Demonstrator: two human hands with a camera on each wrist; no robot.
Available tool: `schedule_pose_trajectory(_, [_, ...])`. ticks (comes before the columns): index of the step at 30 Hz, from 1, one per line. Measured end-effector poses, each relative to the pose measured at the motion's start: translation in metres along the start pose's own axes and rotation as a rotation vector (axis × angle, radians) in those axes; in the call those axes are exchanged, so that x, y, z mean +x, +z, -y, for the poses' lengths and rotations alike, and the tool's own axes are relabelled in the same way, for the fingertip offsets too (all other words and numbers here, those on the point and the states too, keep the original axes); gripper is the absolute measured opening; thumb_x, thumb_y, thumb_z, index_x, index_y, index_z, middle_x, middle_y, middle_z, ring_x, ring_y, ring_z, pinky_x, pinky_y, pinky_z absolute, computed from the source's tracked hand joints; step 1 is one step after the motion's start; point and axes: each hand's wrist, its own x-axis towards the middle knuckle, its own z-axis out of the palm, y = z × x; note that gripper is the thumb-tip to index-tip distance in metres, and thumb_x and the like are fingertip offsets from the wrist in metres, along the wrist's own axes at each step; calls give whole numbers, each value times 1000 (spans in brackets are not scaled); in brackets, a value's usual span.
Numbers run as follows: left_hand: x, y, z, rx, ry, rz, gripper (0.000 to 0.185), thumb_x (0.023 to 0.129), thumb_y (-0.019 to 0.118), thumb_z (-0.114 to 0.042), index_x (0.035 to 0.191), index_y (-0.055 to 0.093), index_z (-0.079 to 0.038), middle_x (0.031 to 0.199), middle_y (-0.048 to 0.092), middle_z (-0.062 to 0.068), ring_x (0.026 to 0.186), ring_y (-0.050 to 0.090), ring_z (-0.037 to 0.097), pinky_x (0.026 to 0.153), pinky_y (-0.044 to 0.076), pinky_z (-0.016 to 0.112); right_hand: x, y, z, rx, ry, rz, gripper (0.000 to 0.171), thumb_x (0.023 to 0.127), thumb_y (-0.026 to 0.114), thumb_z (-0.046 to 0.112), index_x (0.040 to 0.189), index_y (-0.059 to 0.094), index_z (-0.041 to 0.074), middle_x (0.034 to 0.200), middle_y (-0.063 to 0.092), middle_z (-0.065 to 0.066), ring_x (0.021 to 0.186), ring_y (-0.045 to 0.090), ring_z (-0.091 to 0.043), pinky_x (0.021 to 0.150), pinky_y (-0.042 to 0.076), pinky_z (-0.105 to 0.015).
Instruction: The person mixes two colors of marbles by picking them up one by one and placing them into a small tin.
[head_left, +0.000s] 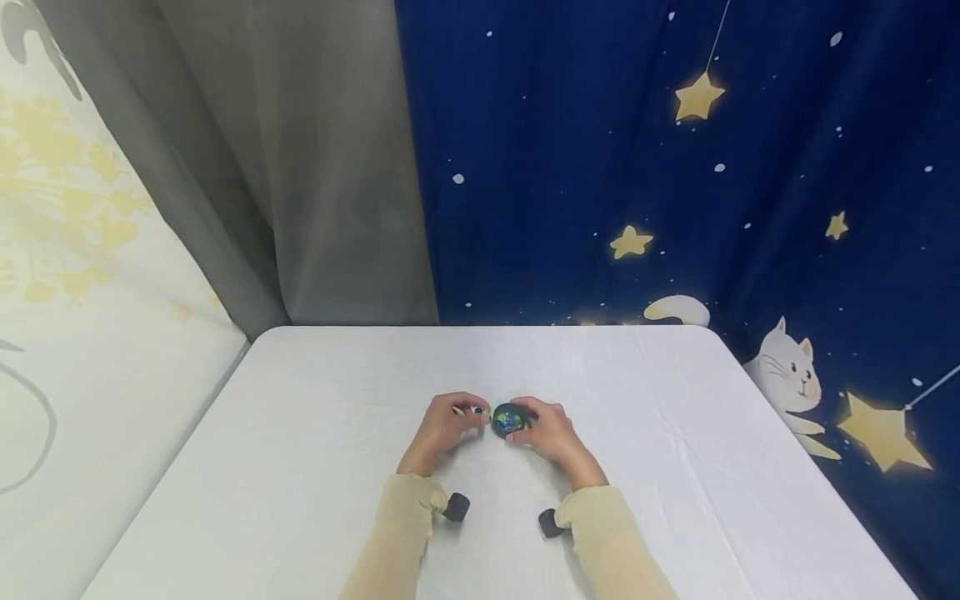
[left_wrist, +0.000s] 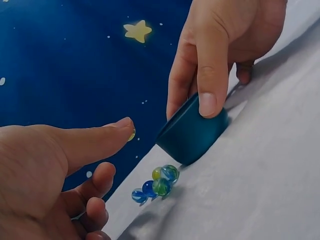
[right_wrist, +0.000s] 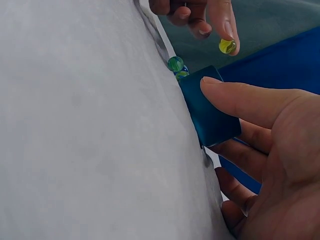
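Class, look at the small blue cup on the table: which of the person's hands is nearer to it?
Right. The right hand grips the blue cup; the left hand, pinching a yellow marble, hovers beside it without touching.

The head view looks forward and down from above the person onto the white table [head_left: 300, 467], taking in its whole top and the curtains behind. Both wrist views sit close and low beside the small teal cup [left_wrist: 192, 132] — the left from its left, the right [right_wrist: 210, 112] from its near right. All three share the cup.
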Motion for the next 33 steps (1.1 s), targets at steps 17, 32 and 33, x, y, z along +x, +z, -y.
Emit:
schedule_pose_trajectory(17, [1, 13, -9, -138, -64, -35, 19, 80, 78, -16, 99, 76, -14, 80, 57, 2, 68, 49, 17, 57, 41, 28, 0, 0, 0, 12, 44, 11, 59, 74, 84, 25, 128, 62, 22, 132, 60, -7, 126, 42, -36, 99, 31, -63])
schedule_pose_trajectory(32, [-2, 24, -17, -145, -87, -83, 19, 80, 77, -16, 99, 76, -14, 81, 56, 1, 74, 48, 17, 63, 41, 30, -3, -2, 1, 2, 27, 12, 59, 74, 84, 26, 128, 62, 22, 131, 60, -7, 126, 42, -37, 99, 31, -62])
schedule_pose_trajectory(33, [-3, 24, -18, -151, -92, -83, 19, 80, 76, -15, 99, 76, -14, 81, 56, 1, 73, 48, 17, 62, 40, 29, -4, -3, 1, 0, 27, 13, 59, 74, 84, 26, 128, 62, 21, 131, 60, -8, 126, 42, -37, 99, 31, -63])
